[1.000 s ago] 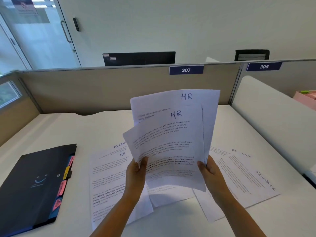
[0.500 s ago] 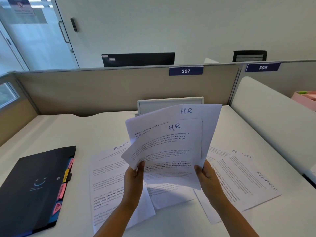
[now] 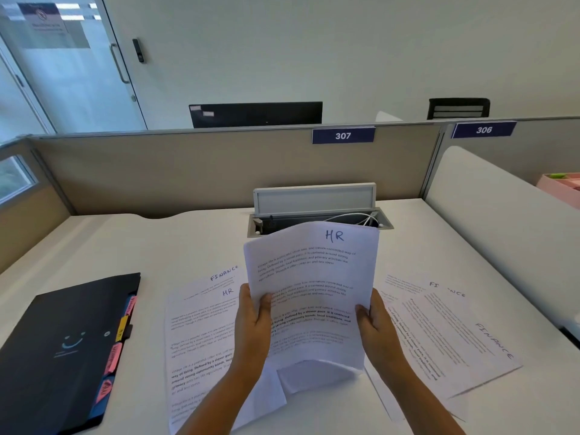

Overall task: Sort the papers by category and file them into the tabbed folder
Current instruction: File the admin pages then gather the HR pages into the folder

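Both hands, left hand [image 3: 252,324] and right hand [image 3: 378,328], grip HR sheets [image 3: 310,293] upright mid-tabletop; FINANCE papers [image 3: 452,334] lie unsorted, and the closed tabbed folder [image 3: 69,346] waits near the left edge, nothing filed.

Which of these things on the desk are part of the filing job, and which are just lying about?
Part of the job: HR sheets held by left hand and right hand; loose papers left and right; black tabbed folder.

Lying about: cable box, monitor, chair, pink tray.
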